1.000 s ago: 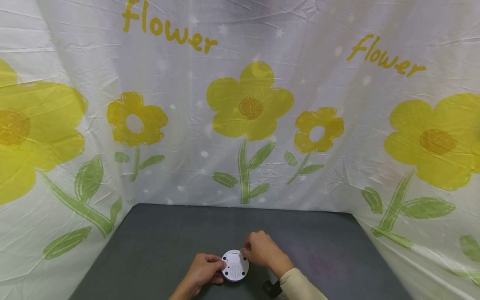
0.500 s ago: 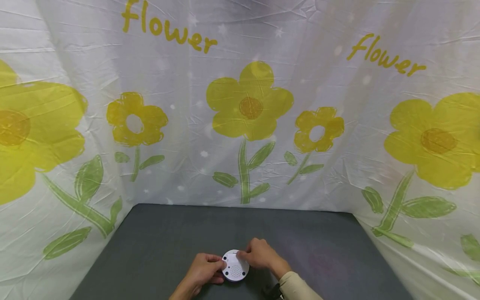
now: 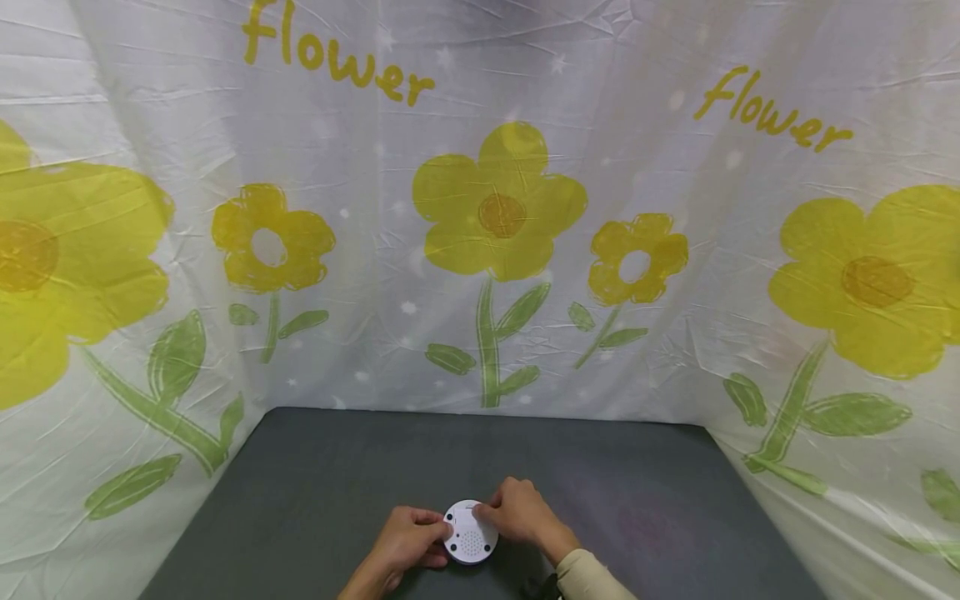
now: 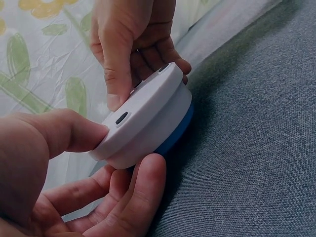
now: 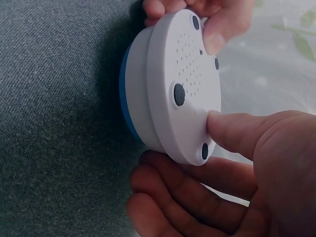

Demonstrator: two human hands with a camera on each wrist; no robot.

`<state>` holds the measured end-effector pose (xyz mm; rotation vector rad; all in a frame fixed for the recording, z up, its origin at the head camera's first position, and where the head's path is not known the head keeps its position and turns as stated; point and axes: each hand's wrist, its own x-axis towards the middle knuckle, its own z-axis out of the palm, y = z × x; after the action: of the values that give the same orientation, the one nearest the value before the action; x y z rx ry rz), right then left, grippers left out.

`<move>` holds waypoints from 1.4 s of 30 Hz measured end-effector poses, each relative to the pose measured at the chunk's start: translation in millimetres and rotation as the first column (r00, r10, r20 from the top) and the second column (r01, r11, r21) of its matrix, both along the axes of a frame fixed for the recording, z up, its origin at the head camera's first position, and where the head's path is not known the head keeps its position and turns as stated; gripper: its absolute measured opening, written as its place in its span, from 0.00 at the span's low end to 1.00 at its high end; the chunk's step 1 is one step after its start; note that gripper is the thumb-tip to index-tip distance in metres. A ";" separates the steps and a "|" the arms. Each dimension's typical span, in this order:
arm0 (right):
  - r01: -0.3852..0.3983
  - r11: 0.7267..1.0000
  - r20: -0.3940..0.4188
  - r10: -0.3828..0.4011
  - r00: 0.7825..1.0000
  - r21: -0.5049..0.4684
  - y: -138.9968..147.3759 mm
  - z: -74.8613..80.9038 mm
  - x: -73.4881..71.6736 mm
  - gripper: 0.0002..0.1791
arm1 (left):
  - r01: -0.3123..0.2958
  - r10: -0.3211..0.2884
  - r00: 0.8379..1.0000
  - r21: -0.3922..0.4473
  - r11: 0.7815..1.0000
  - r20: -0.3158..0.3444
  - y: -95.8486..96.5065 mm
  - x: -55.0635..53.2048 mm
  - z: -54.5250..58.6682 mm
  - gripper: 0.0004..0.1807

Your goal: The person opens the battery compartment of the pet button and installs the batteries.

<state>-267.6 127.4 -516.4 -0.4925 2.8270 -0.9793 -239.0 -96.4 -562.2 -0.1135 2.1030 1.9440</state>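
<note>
A round white device [image 3: 471, 543] lies with its perforated face up on the dark table, between both hands. Its face carries a cluster of small holes and several black rubber feet; a blue part [image 5: 127, 106] shows at its lower side. My left hand [image 3: 408, 535] pinches the left rim, with the thumb on the face and fingers below, as the left wrist view shows. My right hand [image 3: 522, 510] holds the opposite side. Its thumb [image 5: 234, 131] presses the face near a rubber foot [image 5: 205, 151], and its fingers curl beneath the rim. The thumb partly covers a rectangular panel outline.
The dark grey cloth-covered table [image 3: 360, 458] extends around the hands. White curtains [image 3: 360, 333] printed with yellow flowers surround it at the back and sides. Beside the right sleeve [image 3: 592, 575], a black object [image 3: 542, 588] is partly visible.
My right hand has moved down and left from the device's upper right edge, bringing its thumb onto the face; it barely moves in the last half second. The left hand keeps its place.
</note>
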 end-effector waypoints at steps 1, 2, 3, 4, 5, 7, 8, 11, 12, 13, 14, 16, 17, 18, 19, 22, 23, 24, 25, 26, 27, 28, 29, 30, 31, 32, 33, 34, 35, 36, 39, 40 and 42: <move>0.004 1.000 -0.002 -0.004 1.000 -0.001 -0.2 0.0 0.3 0.19 | 0.001 -0.001 1.000 0.000 1.000 0.000 0.0 0.0 0.1 0.19; 0.008 1.000 -0.002 -0.008 1.000 -0.001 -0.5 -0.3 0.3 0.19 | 0.002 -0.002 1.000 0.001 1.000 0.000 0.0 0.1 0.2 0.19; 0.013 1.000 -0.001 -0.013 1.000 -0.002 -0.6 -0.3 0.4 0.18 | 0.003 -0.003 1.000 0.000 1.000 -0.001 0.0 0.1 0.4 0.19; 0.017 1.000 0.000 -0.017 1.000 0.000 -0.5 -0.3 0.5 0.18 | 0.003 -0.003 1.000 -0.001 1.000 -0.001 0.1 0.1 0.5 0.19; 0.018 1.000 0.000 -0.018 1.000 0.000 -0.4 0.6 1.1 0.18 | 0.004 -0.004 1.000 -0.001 1.000 -0.002 0.1 0.2 0.7 0.19; 0.017 1.000 -0.008 -0.017 1.000 0.000 0.4 1.9 2.1 0.18 | 0.006 -0.006 1.000 0.006 1.000 -0.007 0.2 0.6 1.2 0.19; 0.015 1.000 -0.009 -0.015 1.000 0.001 1.1 2.2 2.3 0.18 | 0.006 -0.006 1.000 0.008 1.000 -0.009 0.3 0.9 1.4 0.19; 0.006 1.000 -0.009 -0.006 1.000 0.000 4.3 4.3 4.2 0.22 | 0.010 -0.010 1.000 0.018 1.000 -0.012 0.5 1.6 1.9 0.18; 0.004 1.000 -0.001 -0.004 1.000 -0.003 5.8 5.1 4.9 0.22 | 0.011 -0.011 1.000 0.023 1.000 -0.013 0.6 1.7 2.1 0.19; 0.001 1.000 0.009 -0.001 1.000 -0.007 7.5 5.9 5.6 0.22 | 0.012 -0.012 1.000 0.026 1.000 -0.014 0.6 1.9 2.4 0.19; 0.000 1.000 0.026 0.000 1.000 -0.006 9.6 6.8 5.9 0.22 | 0.012 -0.012 1.000 0.026 1.000 -0.015 0.6 1.9 2.6 0.19; -0.002 1.000 0.049 0.003 0.999 -0.017 13.8 8.9 7.5 0.22 | 0.011 -0.011 1.000 0.027 1.000 -0.016 0.7 1.9 3.2 0.19; -0.003 1.000 0.060 0.004 0.998 -0.022 16.0 9.7 8.2 0.21 | 0.010 -0.010 1.000 0.027 1.000 -0.017 0.9 1.8 3.6 0.19; -0.004 1.000 0.074 0.006 0.997 -0.027 18.1 9.9 8.9 0.20 | 0.008 -0.007 1.000 0.027 1.000 -0.018 1.1 1.8 3.9 0.19; -0.005 0.999 0.085 0.008 0.996 -0.033 20.0 9.6 9.6 0.20 | 0.005 -0.005 1.000 0.024 1.000 -0.017 1.2 1.7 4.1 0.19; -0.012 0.997 0.117 0.020 0.993 -0.071 24.8 8.2 12.3 0.19 | -0.003 0.004 1.000 0.024 1.000 -0.018 1.8 1.4 4.0 0.19; -0.012 0.996 0.133 0.024 0.991 -0.087 25.8 7.4 13.2 0.19 | -0.006 0.006 1.000 0.025 1.000 -0.021 2.0 1.4 3.8 0.20; -0.012 0.995 0.150 0.027 0.988 -0.104 26.5 6.2 14.2 0.18 | -0.008 0.009 1.000 0.027 1.000 -0.023 2.2 1.4 3.5 0.20; -0.010 0.992 0.164 0.031 0.986 -0.123 27.1 5.1 15.0 0.18 | -0.010 0.010 1.000 0.027 1.000 -0.025 2.4 1.4 3.1 0.20; -0.012 0.990 0.175 0.036 0.984 -0.140 27.5 3.9 15.9 0.18 | -0.011 0.012 1.000 0.029 1.000 -0.027 2.7 1.5 2.6 0.20; -0.012 0.988 0.185 0.041 0.982 -0.156 27.4 2.5 17.0 0.18 | -0.013 0.013 0.999 0.030 0.999 -0.029 2.9 1.6 2.1 0.20; -0.012 0.985 0.198 0.047 0.979 -0.173 27.1 1.3 18.1 0.18 | -0.012 0.013 0.999 0.033 0.999 -0.030 3.2 1.7 1.5 0.20; -0.014 0.982 0.207 0.053 0.977 -0.186 26.7 -0.3 18.8 0.18 | -0.011 0.012 0.999 0.035 0.999 -0.032 3.5 1.9 1.1 0.20; -0.017 0.980 0.213 0.060 0.975 -0.198 26.2 -2.0 19.6 0.17 | -0.010 0.011 0.999 0.037 0.999 -0.033 3.7 2.1 0.8 0.20; -0.021 0.977 0.217 0.068 0.974 -0.210 25.5 -3.7 20.2 0.17 | -0.010 0.012 0.999 0.036 0.999 -0.035 3.8 2.2 0.4 0.20; -0.026 0.975 0.218 0.075 0.973 -0.219 24.8 -5.5 20.6 0.17 | -0.009 0.011 0.999 0.037 0.999 -0.037 3.9 2.5 0.2 0.20; -0.026 0.973 0.219 0.078 0.973 -0.228 24.0 -6.9 21.1 0.16 | -0.008 0.010 0.999 0.037 0.999 -0.039 3.8 2.6 0.2 0.20; -0.026 0.971 0.219 0.080 0.972 -0.239 23.3 -8.3 21.4 0.16 | -0.008 0.009 0.999 0.038 0.999 -0.041 3.7 2.8 0.4 0.21; -0.026 0.969 0.214 0.081 0.974 -0.247 22.7 -9.5 21.8 0.16 | -0.007 0.008 0.999 0.037 0.999 -0.044 3.5 3.0 0.7 0.21; -0.023 0.966 0.209 0.079 0.975 -0.256 22.2 -10.5 22.2 0.16 | -0.006 0.007 0.999 0.037 0.999 -0.047 3.3 3.1 0.8 0.21; 0.003 0.956 0.201 0.058 0.978 -0.294 20.8 -12.0 23.3 0.15 | -0.004 0.006 0.998 0.039 0.999 -0.063 2.7 3.2 1.5 0.23; 0.017 0.951 0.203 0.049 0.978 -0.310 20.4 -12.1 23.7 0.16 | -0.005 0.008 0.998 0.042 0.999 -0.069 2.5 3.1 1.8 0.23; 0.050 0.940 0.208 0.023 0.978 -0.337 19.8 -11.3 24.3 0.18 | -0.008 0.011 0.997 0.040 0.999 -0.079 2.1 2.4 2.7 0.24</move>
<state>-243.3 147.2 -527.7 -0.3735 2.4861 -1.4430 -236.6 -94.3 -559.5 -0.0393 2.1152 2.0257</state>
